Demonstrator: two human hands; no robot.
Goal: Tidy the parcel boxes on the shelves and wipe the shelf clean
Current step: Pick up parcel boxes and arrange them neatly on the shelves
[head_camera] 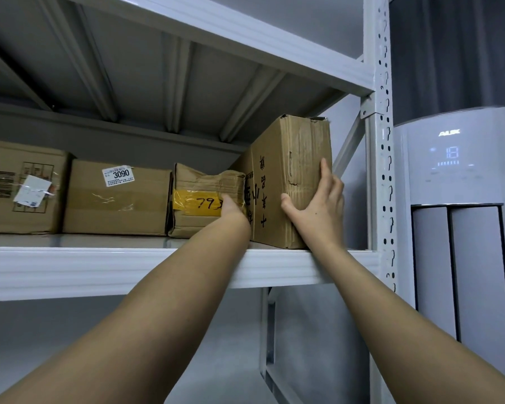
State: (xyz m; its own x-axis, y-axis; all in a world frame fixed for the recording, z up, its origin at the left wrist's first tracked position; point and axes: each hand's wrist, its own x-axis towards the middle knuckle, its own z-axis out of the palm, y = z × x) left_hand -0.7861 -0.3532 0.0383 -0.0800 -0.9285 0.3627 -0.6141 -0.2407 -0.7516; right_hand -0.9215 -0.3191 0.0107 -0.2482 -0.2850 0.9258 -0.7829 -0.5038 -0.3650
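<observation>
Cardboard, brown and creased, makes up the tall upright parcel box with black characters that stands at the right end of the white metal shelf, near the perforated white upright post. Its near corner is torn and crumpled, so the walls are judged soft enough to buckle under a hard squeeze; the weight cannot be told, though a box of this build is probably light to moderate. It is best taken flat on two opposite faces, low down, not by the damaged edge.

The right hand is laid against the box's right-facing side, fingers straight and spread upward, thumb hooked round the near corner, so the box is pressed and steadied more than clutched. The left hand is reached in between this box and the squashed brown cardboard box with a yellow tape label just to its left; its fingers are hidden behind the boxes, so whether anything is gripped cannot be told. The tall box thus lies between the two hands, its base on the shelf
</observation>
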